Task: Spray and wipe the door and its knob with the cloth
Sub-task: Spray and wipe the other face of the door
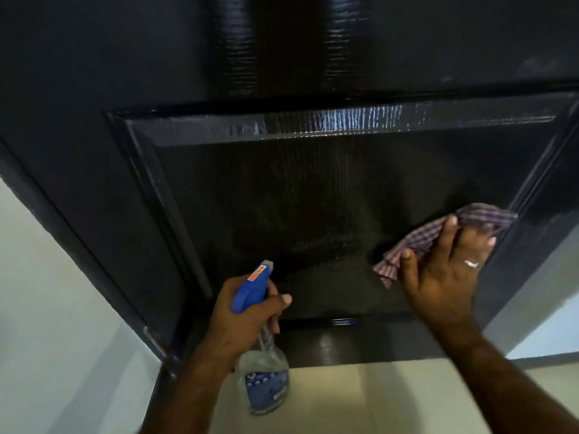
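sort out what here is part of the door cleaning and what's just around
In use:
- door, dark and glossy
- checked cloth, pressed to the lower panel by the right hand
- spray bottle, held by the left hand, nozzle toward the door

Just around:
- pale wall left of the door
- light floor below
- ring on the right hand

The knob is out of view.

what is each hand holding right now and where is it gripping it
The left hand grips the spray bottle by its neck, under the blue trigger head. The right hand presses the checked cloth flat against the door.
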The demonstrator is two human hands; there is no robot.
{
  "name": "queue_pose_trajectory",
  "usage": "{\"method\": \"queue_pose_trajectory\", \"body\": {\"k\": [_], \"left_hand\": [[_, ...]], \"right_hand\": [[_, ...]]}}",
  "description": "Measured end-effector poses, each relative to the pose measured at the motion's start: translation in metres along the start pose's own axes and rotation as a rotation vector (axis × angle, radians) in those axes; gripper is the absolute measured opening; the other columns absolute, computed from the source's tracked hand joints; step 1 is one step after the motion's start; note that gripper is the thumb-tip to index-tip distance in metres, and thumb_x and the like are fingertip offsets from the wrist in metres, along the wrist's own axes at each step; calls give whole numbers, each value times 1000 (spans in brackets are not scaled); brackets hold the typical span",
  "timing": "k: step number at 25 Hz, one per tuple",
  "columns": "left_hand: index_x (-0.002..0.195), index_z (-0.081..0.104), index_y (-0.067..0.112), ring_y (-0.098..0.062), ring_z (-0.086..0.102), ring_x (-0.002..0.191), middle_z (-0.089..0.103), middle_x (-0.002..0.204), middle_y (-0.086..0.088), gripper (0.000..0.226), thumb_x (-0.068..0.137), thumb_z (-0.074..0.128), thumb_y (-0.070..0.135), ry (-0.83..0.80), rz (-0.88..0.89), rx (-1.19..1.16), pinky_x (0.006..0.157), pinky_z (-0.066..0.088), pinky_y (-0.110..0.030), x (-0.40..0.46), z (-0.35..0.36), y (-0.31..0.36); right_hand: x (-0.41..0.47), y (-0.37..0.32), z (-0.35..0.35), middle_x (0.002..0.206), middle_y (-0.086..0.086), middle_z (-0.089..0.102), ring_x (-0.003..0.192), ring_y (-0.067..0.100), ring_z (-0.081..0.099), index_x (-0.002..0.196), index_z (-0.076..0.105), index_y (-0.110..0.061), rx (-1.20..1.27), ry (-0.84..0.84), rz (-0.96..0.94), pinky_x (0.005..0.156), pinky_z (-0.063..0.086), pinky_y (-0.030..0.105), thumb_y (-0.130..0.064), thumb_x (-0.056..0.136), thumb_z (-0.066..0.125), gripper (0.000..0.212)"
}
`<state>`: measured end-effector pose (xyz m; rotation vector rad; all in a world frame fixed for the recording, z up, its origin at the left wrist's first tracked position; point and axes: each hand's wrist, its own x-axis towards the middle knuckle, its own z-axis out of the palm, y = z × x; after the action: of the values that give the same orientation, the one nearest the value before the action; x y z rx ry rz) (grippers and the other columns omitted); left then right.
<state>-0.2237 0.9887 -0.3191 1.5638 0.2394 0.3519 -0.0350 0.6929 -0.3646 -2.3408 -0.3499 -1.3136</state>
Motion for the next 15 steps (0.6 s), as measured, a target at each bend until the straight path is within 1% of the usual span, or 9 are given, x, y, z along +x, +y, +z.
{"method": "queue_pose_trajectory", "body": {"k": [2,4,6,8,10,11,12,13,15], "left_hand": [[79,59,-4,-35,57,53,58,64,-18,42,70,87,26,-20,-11,4,55,55,-38,-4,5,-2],[76,59,-5,-34,57,51,57,61,-20,47,67,88,31,-7,-8,14,57,53,-40,-13,-2,-5],[72,59,-4,-33,57,49,56,58,-23,49,63,88,35,28,-18,25,58,51,-42,-23,-20,-7],[70,62,-1,-35,57,49,55,59,-28,48,61,89,38,55,-41,62,56,51,-41,-32,-39,-9],[72,63,-4,-35,58,50,56,62,-34,55,58,91,41,76,-82,112,50,52,-36,-36,-47,-14],[76,63,-8,-35,57,49,56,64,-35,61,55,93,41,88,-107,110,48,52,-35,-35,-45,-16],[81,62,-11,-33,57,48,56,64,-33,67,53,95,40,96,-125,102,46,51,-34,-34,-39,-18],[85,60,-13,-32,57,47,57,64,-30,70,52,97,37,98,-142,92,45,50,-33,-32,-30,-21],[89,60,-7,-29,58,47,60,66,-20,64,54,103,24,94,-181,93,45,52,-33,-25,-7,-26]], "right_hand": [[-11,-52,17,167,45,8,154,67,6,167,11,6,34,-19,179,124,7,79,-44,105,51,89],[-2,-120,32,165,42,13,151,67,8,165,20,7,107,22,83,127,-2,75,-44,105,50,84],[0,-178,41,164,29,25,155,54,13,164,34,-1,201,42,-251,129,-6,67,-42,103,59,77],[-8,-205,48,165,18,35,156,42,22,160,47,-9,249,-6,-729,133,0,60,-37,104,64,65],[-20,-191,56,167,12,43,156,37,33,158,50,-12,169,-101,-1109,134,7,57,-33,109,59,54],[-22,-173,57,166,9,46,155,36,37,158,50,-14,116,-107,-1182,134,9,58,-32,110,58,52],[-21,-150,56,165,7,47,153,35,40,158,50,-16,88,-103,-1159,133,9,60,-32,111,57,50],[-18,-124,52,163,5,47,150,36,43,156,50,-18,81,-95,-1054,132,8,63,-35,111,57,49],[-11,-68,39,155,6,46,144,39,42,155,50,-20,56,-47,-724,130,7,70,-46,104,68,59]]}}
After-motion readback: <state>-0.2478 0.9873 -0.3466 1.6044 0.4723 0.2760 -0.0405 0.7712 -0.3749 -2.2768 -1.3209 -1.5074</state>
